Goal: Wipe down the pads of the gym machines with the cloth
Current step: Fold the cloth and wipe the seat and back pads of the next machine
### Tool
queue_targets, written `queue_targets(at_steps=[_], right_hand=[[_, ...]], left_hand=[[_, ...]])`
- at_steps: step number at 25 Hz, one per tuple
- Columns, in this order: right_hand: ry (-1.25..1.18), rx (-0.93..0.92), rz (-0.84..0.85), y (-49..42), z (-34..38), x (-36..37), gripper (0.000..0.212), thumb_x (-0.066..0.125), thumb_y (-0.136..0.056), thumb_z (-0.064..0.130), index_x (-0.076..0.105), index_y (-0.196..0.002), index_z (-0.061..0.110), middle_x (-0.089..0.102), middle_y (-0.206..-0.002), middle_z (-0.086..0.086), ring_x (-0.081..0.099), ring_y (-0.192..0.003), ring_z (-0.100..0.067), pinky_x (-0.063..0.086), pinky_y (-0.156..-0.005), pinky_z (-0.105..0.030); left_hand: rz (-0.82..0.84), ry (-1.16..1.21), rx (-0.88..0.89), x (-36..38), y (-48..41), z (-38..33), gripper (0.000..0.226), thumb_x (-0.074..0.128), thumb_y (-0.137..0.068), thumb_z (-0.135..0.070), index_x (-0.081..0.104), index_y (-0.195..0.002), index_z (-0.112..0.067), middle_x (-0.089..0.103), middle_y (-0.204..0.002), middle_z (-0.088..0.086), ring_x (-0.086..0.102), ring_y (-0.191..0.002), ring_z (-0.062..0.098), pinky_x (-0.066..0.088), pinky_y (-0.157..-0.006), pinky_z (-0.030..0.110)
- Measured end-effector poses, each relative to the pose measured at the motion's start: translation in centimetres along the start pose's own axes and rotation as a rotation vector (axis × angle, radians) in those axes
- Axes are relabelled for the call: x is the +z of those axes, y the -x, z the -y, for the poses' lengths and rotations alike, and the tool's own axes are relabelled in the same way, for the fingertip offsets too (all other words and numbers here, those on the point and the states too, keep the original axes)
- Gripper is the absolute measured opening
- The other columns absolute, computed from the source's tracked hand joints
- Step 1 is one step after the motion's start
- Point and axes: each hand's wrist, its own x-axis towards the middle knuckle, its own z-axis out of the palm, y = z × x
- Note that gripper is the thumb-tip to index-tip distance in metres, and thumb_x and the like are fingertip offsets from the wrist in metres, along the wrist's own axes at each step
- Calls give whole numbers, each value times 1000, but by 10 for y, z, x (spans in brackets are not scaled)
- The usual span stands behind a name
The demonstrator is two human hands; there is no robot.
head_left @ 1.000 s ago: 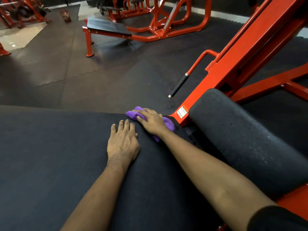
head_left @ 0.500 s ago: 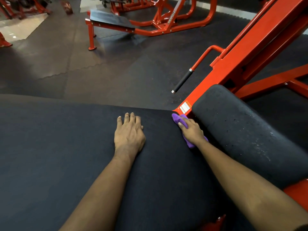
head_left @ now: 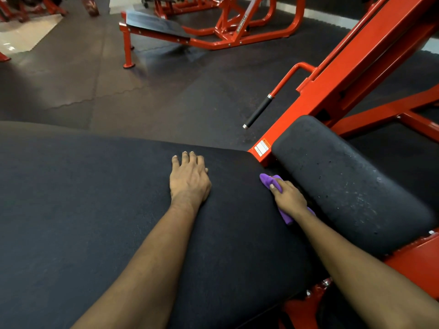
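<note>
Left hand (head_left: 190, 179) spread flat on pad (head_left: 95, 210); right hand (head_left: 288, 198) grips cloth (head_left: 267, 181), centre right: I should press firmly along that edge.

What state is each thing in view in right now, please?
left hand: flat, resting on the large pad.
right hand: grips the purple cloth at that pad's right edge.
purple cloth: bunched, poking out both ends of the hand.
smaller pad: speckled with pale marks.
handle: nobody holding it.

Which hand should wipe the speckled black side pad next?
Right hand: it holds the purple cloth beside the speckled black side pad. The left hand rests flat, empty, on the large black pad.
</note>
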Motion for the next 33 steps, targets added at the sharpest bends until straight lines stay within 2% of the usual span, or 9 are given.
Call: queue_targets(at_steps=[3,10,13,16,18,23,25,30,33], right_hand=[[105,-36,-15,26,22,-2,49,34,-105,53,39,-151,37,46,-145,-1,41,-130,-30,39,-103,-53],[130,-321,-72,160,91,-5,46,33,-104,55,37,-149,44,46,-143,9,42,-125,-24,43,-97,-48],[120,-399,-120,201,85,-3,48,29,-103,58,36,-149,46,45,-142,13,44,-119,-21,44,-91,-46],[120,-332,-149,204,45,-5,56,21,-98,63,41,-146,44,47,-142,14,46,-118,-21,43,-91,-45],[142,-256,-146,192,12,-7,56,24,-99,62,43,-147,42,49,-141,11,47,-120,-23,43,-94,-46],[51,138,-90,161,-53,-23,48,35,-104,52,47,-145,31,50,-143,-4,43,-129,-34,37,-104,-52],[41,187,-106,164,-43,-24,47,35,-104,52,49,-143,28,50,-142,-6,43,-130,-35,37,-105,-52],[100,-240,-189,205,32,-8,44,35,-103,55,45,-145,43,54,-138,5,47,-123,-26,40,-98,-47],[96,-258,-196,196,10,-9,46,35,-102,59,39,-147,50,52,-139,9,48,-122,-24,42,-97,-48]], left_hand=[[4,-2,-7,0,1,1,50,20,-107,-31,34,-148,-7,31,-159,14,22,-151,31,17,-122,52],[31,70,0,-9,5,-1,46,26,-106,-32,43,-142,-7,41,-152,12,26,-148,30,17,-121,52],[55,136,-1,-15,14,-7,43,30,-105,-30,47,-138,-7,47,-146,12,31,-145,28,18,-121,51],[46,216,9,-19,40,-26,42,31,-105,-28,49,-137,-7,49,-145,12,33,-144,29,17,-121,52],[51,245,48,-17,60,-39,42,31,-106,-28,49,-138,-6,48,-147,12,30,-146,29,16,-122,51],[27,250,116,-15,98,-44,40,34,-105,-26,50,-136,-7,48,-147,10,30,-146,28,17,-123,46],[21,249,142,-16,105,-45,38,34,-105,-24,52,-134,-7,50,-145,10,34,-143,27,20,-121,44],[-2,176,108,-28,98,-50,34,37,-103,-26,56,-126,-11,57,-134,9,48,-127,28,35,-105,45],[-10,104,110,-27,93,-58,33,40,-102,-29,53,-127,-13,52,-135,8,45,-128,27,34,-104,48]])
